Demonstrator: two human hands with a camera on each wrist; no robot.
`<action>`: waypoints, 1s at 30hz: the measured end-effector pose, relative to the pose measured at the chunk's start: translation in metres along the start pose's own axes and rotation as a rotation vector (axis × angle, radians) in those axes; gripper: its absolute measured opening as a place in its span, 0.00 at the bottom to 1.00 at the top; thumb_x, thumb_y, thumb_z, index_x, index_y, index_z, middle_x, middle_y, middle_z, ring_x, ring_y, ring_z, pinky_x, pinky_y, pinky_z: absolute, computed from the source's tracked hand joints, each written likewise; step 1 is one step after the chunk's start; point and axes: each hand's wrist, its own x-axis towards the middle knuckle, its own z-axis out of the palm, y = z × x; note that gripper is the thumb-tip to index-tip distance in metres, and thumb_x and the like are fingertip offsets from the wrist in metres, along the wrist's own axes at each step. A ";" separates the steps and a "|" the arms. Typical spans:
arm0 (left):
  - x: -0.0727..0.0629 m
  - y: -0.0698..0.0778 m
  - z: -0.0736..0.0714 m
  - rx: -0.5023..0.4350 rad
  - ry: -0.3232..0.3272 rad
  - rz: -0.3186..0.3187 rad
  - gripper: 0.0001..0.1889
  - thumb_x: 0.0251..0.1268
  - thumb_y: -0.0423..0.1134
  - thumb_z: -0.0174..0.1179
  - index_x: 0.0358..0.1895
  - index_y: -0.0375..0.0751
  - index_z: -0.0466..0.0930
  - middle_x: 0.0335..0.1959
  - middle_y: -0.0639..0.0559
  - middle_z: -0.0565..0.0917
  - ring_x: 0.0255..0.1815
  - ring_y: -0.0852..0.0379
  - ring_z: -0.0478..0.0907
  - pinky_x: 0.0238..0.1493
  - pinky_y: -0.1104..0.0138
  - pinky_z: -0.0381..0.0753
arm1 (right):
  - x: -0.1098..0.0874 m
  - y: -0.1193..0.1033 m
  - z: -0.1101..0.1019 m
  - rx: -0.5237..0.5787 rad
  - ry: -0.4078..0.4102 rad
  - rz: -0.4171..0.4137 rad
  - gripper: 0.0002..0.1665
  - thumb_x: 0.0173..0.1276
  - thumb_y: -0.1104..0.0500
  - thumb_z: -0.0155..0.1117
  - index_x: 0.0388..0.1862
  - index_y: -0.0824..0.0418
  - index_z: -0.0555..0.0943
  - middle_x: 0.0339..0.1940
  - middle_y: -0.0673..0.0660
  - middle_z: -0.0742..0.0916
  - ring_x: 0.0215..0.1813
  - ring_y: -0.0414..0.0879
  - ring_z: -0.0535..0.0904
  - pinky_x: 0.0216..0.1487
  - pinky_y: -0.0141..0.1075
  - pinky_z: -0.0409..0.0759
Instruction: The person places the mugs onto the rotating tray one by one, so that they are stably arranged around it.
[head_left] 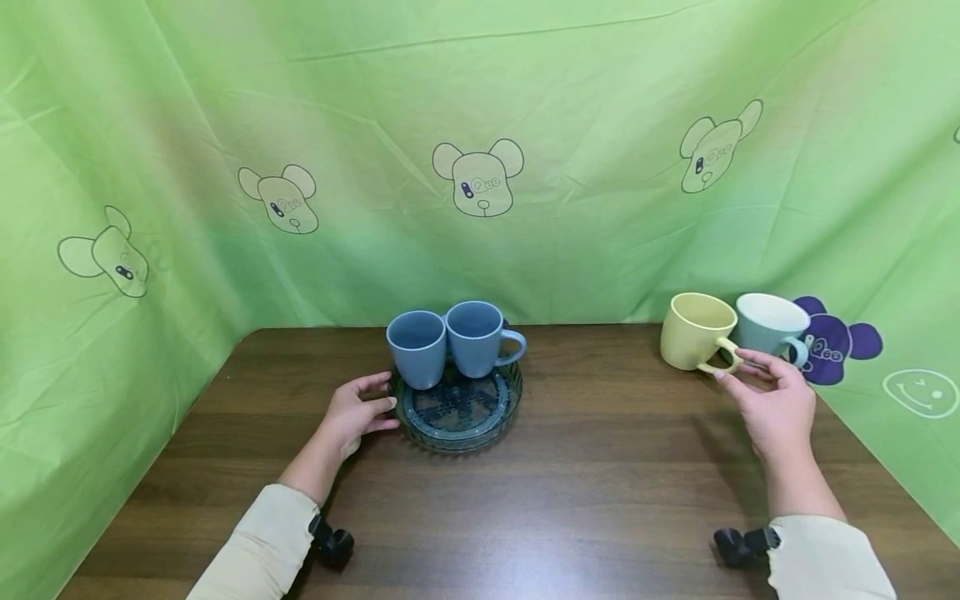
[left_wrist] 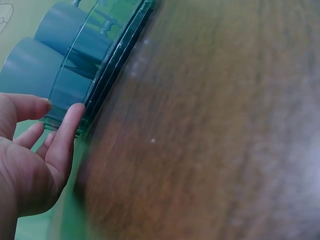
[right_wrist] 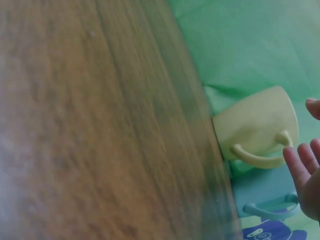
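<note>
On the left of the table, a round dark-green glass dish carries two blue mugs, one on the left and one on the right with its handle outward. My left hand holds the dish's left edge, its fingers and thumb about the rim, also visible in the left wrist view. At the far right, a yellow mug stands upright beside a light teal mug. My right hand is at the yellow mug's handle. In the right wrist view its thumb and fingers are spread apart.
Everything stands on a brown wooden table. A green cloth printed with bear heads hangs close behind the mugs and along both sides. Each wrist wears a small black device, one on the left and one on the right.
</note>
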 end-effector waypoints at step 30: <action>-0.008 -0.008 0.003 -0.045 -0.002 -0.012 0.33 0.62 0.18 0.57 0.71 0.34 0.63 0.56 0.36 0.63 0.29 0.51 0.80 0.36 0.59 0.88 | 0.031 0.021 0.002 -0.174 0.061 0.107 0.30 0.55 0.70 0.72 0.59 0.59 0.82 0.33 0.35 0.80 0.37 0.28 0.77 0.33 0.14 0.75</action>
